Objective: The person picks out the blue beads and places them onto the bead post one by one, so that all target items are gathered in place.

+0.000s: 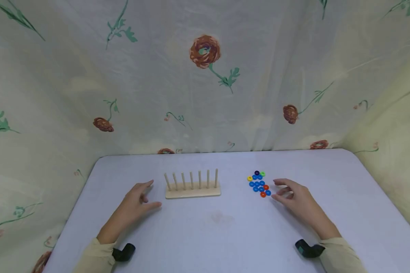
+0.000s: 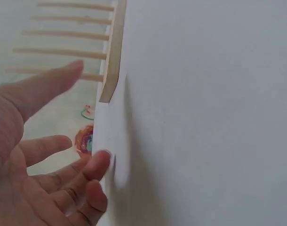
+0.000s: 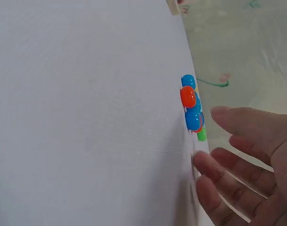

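A pale wooden rack (image 1: 193,192) with a row of several upright pegs stands left of the table's middle. My left hand (image 1: 136,201) is just left of the rack, fingers and thumb spread apart, holding nothing. To the right lies a cluster of small ring beads (image 1: 257,184), mostly blue, with red, yellow, green and dark purple ones among them. Beside its right edge is my right hand (image 1: 298,201), fingers loosely bent and apart from the thumb, with nothing in its grasp. The right wrist view shows a red bead (image 3: 188,97) near the thumb. All the visible pegs are bare.
Both objects stand on a white table (image 1: 205,235). Behind it hangs a pale curtain (image 1: 150,87) with a flower print. Black wrist devices (image 1: 124,252) are worn at both sleeves. A faint stain (image 1: 220,217) marks the tabletop between the hands.
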Available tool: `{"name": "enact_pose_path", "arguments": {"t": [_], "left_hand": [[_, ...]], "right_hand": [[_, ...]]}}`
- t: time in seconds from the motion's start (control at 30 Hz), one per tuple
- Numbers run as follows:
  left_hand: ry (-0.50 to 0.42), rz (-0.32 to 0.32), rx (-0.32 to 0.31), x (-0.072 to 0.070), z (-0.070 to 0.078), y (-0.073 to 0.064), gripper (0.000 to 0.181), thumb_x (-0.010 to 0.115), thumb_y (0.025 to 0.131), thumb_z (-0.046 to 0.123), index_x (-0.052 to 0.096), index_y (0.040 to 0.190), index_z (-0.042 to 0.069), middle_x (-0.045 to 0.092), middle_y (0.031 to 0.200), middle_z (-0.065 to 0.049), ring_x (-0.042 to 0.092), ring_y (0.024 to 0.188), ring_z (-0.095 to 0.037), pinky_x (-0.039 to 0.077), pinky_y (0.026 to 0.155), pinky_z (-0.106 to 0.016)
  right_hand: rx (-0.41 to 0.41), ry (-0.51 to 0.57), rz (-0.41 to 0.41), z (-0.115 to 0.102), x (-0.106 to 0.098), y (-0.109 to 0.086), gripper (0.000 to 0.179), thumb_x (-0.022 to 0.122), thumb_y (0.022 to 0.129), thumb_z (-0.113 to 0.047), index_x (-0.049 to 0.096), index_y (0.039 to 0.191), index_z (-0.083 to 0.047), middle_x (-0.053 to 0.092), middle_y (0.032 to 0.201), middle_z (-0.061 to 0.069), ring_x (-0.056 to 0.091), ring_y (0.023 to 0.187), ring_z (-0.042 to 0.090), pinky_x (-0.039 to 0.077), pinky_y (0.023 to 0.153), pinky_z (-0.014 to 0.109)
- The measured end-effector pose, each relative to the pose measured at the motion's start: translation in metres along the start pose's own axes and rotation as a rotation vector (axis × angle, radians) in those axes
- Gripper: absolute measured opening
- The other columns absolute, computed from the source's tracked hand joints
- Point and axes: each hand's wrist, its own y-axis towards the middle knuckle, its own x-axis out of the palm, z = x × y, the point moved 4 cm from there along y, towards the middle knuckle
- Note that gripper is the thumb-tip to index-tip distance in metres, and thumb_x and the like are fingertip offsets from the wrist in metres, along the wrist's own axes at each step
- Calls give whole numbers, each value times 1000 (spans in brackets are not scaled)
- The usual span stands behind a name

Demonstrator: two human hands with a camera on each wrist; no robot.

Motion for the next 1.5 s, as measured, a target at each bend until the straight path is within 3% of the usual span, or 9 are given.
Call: {"name": "enact_pose_path", "arguments": {"t": [0.13, 0.3, 0.53, 0.7, 1.03, 1.27, 1.5], "left_hand": [[-73, 25, 9, 3, -1, 10, 73, 89, 82, 20, 56, 143, -1, 64, 128, -20, 55, 80, -15, 44, 70, -24], [-157, 0, -10, 12, 2, 22, 70, 91, 78, 18, 61, 139, 1, 69, 121, -17, 54, 77, -14, 44, 68, -24], [-175, -51, -47, 23, 12, 35, 66, 93, 76, 19, 65, 133, 1, 71, 108, -10, 50, 76, -15, 41, 67, -27], [-150, -35, -56, 27, 15, 38, 59, 94, 74, 18, 69, 125, 2, 69, 103, -8, 49, 75, -16, 41, 66, -28], [-118, 8, -51, 35, 19, 42, 59, 95, 73, 27, 71, 123, 10, 69, 103, -2, 46, 72, -14, 36, 63, -26], [-110, 17, -43, 36, 20, 44, 59, 94, 74, 29, 70, 125, 12, 69, 105, -2, 46, 70, -14, 36, 61, -25], [-105, 9, -28, 39, 19, 43, 59, 94, 74, 29, 70, 125, 11, 70, 105, -4, 47, 70, -13, 36, 61, -25]], "right_hand": [[40, 69, 29, 10, 5, 5, 43, 78, 94, -26, 67, 131, -9, 71, 122, 14, 67, 97, 22, 53, 73, 21], [55, 96, 39, 16, 9, 10, 35, 79, 93, -29, 73, 123, -12, 73, 113, 9, 61, 93, 19, 48, 74, 23], [51, 106, 34, 16, 14, 10, 27, 80, 91, -25, 77, 115, -12, 72, 99, 5, 56, 86, 17, 44, 71, 25], [33, 100, 53, 16, 18, 10, 24, 81, 91, -26, 78, 110, -13, 69, 93, 3, 54, 85, 17, 42, 71, 25], [-41, 80, 82, 13, 14, 15, 19, 82, 90, -23, 80, 107, -16, 73, 97, 2, 55, 81, 13, 44, 69, 23], [31, 179, 88, 23, 14, 17, 30, 79, 92, -37, 80, 113, -15, 76, 106, 6, 59, 89, 10, 48, 76, 20], [28, 242, 95, 30, 16, 16, 30, 78, 93, -34, 80, 114, -13, 77, 112, 10, 61, 90, 4, 49, 77, 17]]}}
